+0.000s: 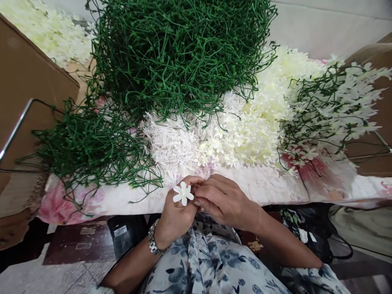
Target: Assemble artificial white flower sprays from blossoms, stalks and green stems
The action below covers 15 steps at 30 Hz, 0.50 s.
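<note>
white flower [183,193] | pinched in left hand [176,214] | right hand [223,200] fingers closed on it

A: Where was the flower [183,193]?
B: Between the left hand [176,212] and the right hand [225,200], which touched each other, just before the table edge [263,190].
A: And on the table?
B: The stem pile [177,53] lay behind; loose stems [88,147] lay left; the petal heap [245,130] lay right of centre; finished sprigs [337,102] lay far right.
</note>
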### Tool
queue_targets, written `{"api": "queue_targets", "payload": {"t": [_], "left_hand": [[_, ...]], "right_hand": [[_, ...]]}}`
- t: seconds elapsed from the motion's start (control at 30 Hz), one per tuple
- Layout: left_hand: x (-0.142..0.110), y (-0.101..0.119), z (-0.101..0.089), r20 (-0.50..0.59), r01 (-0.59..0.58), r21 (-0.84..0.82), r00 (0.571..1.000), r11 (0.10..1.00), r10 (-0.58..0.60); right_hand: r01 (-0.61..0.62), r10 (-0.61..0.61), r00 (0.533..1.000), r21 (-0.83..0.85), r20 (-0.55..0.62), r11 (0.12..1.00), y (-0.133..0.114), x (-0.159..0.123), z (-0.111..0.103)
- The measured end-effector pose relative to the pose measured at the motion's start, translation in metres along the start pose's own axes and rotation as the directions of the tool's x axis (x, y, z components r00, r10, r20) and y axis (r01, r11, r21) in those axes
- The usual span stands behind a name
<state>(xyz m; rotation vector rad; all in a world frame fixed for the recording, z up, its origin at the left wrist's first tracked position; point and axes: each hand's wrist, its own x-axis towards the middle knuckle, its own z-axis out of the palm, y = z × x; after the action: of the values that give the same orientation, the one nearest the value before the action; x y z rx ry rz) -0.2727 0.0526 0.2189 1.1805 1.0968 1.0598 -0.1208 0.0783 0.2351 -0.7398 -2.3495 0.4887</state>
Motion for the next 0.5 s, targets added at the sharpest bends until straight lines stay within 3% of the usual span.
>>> {"api": "queue_targets", "payload": {"t": [0.1, 0.2, 0.33, 0.5], "left_hand": [[0.002, -0.006, -0.004, -0.082, -0.068, 0.071, 0.994, 0.995, 0.073], [0.003, -0.008, -0.009, -0.109, -0.04, 0.072, 0.993, 0.997, 0.048], [0.004, -0.001, -0.011, -0.106, -0.056, 0.157, 0.992, 0.986, 0.074], [0.005, 0.006, -0.011, -0.105, -0.056, 0.213, 0.991, 0.975, 0.079]], "right_hand": [[-0.015, 0.014, 1.0, -0.017, -0.014, 1.0, 0.011, 0.003, -0.01], [-0.085, 0.064, 0.994, -0.258, -0.089, 0.962, 0.032, 0.007, -0.02], [-0.084, 0.145, 0.986, -0.511, 0.079, 0.856, 0.053, 0.015, -0.021], [-0.032, 0.132, 0.982, -0.576, 0.132, 0.817, 0.059, 0.016, -0.012]]}}
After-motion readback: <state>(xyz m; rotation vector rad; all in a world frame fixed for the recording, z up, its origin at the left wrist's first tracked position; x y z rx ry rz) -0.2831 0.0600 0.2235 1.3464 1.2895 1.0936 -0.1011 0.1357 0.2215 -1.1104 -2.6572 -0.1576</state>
